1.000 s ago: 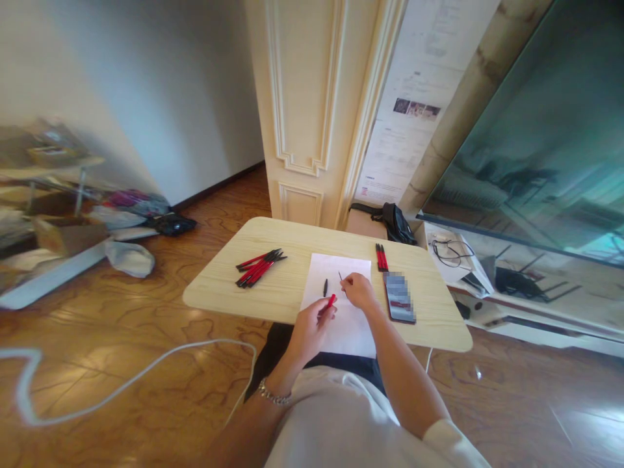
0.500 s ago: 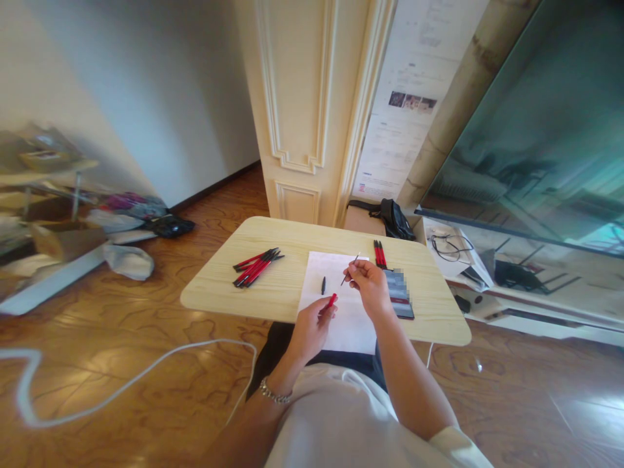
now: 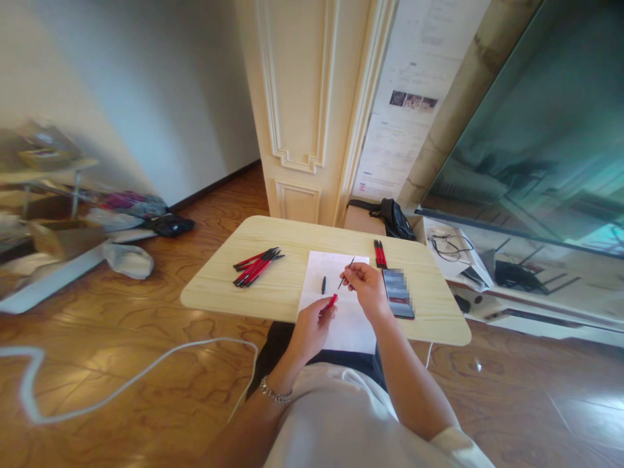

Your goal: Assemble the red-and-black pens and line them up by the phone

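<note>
Between the fingers of my left hand (image 3: pixel 313 326) is a red pen barrel (image 3: pixel 332 301), its upper end poking out. My right hand (image 3: pixel 366 286) pinches a thin dark pen refill (image 3: pixel 346 273), held at a slant with its lower end just above the barrel's open end. Whether the two touch I cannot tell. Under both hands lies a white sheet of paper (image 3: pixel 316 263). A short black pen part (image 3: pixel 324 285) rests on the sheet, left of the refill.
A pile of red and black pens (image 3: pixel 258 266) lies on the left of the wooden table (image 3: pixel 219 279). Several more pens (image 3: pixel 380 253) stand in a row at the back right, above a dark phone-like device (image 3: pixel 400 296). A white cable (image 3: pixel 146 364) crosses the floor.
My right hand has moved slightly left and down, bringing the refill's lower end closer to the red barrel. My left hand has stayed nearly still.
</note>
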Motion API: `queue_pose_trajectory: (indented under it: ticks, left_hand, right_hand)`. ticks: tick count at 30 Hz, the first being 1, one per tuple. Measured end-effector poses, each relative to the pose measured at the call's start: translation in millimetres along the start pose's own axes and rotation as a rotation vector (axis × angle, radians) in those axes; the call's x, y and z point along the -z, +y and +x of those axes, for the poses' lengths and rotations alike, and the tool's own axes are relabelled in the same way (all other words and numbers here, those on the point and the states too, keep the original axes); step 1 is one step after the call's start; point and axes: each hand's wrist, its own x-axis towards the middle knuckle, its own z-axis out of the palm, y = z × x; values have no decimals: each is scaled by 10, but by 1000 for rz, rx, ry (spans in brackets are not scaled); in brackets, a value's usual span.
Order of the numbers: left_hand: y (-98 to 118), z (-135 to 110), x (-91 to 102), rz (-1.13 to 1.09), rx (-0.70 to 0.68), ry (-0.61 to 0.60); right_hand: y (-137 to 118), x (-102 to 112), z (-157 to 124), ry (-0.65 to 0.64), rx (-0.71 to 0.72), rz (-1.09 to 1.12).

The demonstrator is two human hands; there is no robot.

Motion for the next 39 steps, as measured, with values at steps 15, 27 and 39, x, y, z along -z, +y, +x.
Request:
queue_pose_trajectory:
  ticks: [15,27,39]
  left_hand:
    - [35,5,28,-38,10,-10]
    - [30,-7,13,-75,29,-15]
    - [-10,-28,-15,-103,58,-12]
  right_hand:
    - [112,-51,-124,-145,-64,-105]
    - [130,-13,-136,-202,-49,-206]
    - [230,5,-186,-161,-66,-315]
